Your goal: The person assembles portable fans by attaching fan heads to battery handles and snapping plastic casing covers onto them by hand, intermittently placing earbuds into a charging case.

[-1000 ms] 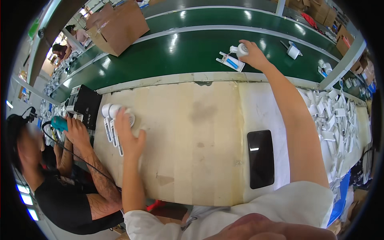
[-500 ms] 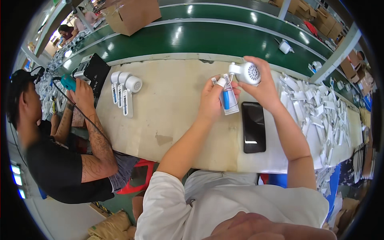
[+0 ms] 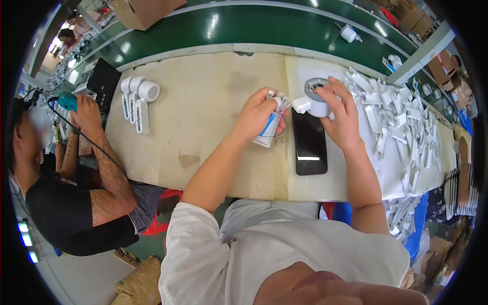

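Note:
My left hand (image 3: 256,116) is closed round a white handle shell (image 3: 265,138) with a blue cylindrical battery (image 3: 268,123) inside. It is tilted over the table. In my right hand (image 3: 343,114) is a round white fan head (image 3: 319,108), its grey-ringed open side facing up and its short white neck pointing at the handle. My fingers rest on the ring's edge and partly hide the inside. Thin wires (image 3: 287,105) run between handle and head, and a dark wire loops beside the shell. Below the fan head lies a black phone (image 3: 311,147).
Several white handheld fans (image 3: 142,113) lie in a row at the left. A heap of white plastic shells (image 3: 399,124) covers the table's right side. At the left a co-worker (image 3: 76,203) holds a teal power tool (image 3: 67,100). Beyond runs a green conveyor (image 3: 218,30).
The fan head has been turned over from its slotted face to its grey-ringed open side. The handle shell has tilted, and the whole view has shifted.

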`<state>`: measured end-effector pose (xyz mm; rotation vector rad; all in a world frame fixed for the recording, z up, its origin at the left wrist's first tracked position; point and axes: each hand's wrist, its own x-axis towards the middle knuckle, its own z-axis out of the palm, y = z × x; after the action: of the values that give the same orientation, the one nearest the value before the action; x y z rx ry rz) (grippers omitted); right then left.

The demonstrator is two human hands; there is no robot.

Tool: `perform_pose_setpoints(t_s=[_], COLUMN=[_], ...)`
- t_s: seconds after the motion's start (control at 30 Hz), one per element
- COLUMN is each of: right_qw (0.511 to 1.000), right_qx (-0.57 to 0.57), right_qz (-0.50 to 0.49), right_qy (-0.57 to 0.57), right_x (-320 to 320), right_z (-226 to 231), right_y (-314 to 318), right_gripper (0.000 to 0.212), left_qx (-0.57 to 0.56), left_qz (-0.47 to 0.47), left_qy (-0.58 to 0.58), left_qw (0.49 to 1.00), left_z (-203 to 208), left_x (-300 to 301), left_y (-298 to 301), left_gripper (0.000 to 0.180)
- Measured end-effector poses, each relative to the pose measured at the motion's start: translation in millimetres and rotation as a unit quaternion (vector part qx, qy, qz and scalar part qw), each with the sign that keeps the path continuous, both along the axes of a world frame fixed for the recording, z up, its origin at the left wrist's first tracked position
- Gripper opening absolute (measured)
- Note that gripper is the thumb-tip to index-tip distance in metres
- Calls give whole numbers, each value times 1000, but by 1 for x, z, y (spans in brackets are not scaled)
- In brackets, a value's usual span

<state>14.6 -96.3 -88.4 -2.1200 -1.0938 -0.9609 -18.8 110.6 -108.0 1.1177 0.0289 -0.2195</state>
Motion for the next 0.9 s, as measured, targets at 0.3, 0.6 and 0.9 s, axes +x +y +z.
perform_pose_setpoints(t_s=[0.3, 0.6, 0.9], right_qw=[999, 998, 841], right_qx=[-12, -50, 99], right_qz=[-3, 2, 263], right_qy=[-50, -24, 463], right_x=[7, 2, 2], right_z=[-10, -8, 6], right_y=[-6, -11, -28], right_gripper=[59, 67, 50], left_qx=[80, 194, 392], left_qz=[-91, -53, -90], left_qy=[-7, -96, -140], left_qw=[993, 975, 905], left_z=[-3, -2, -3], left_x=[-2, -10, -13], left_y=[0, -2, -16], left_gripper=[15, 15, 26])
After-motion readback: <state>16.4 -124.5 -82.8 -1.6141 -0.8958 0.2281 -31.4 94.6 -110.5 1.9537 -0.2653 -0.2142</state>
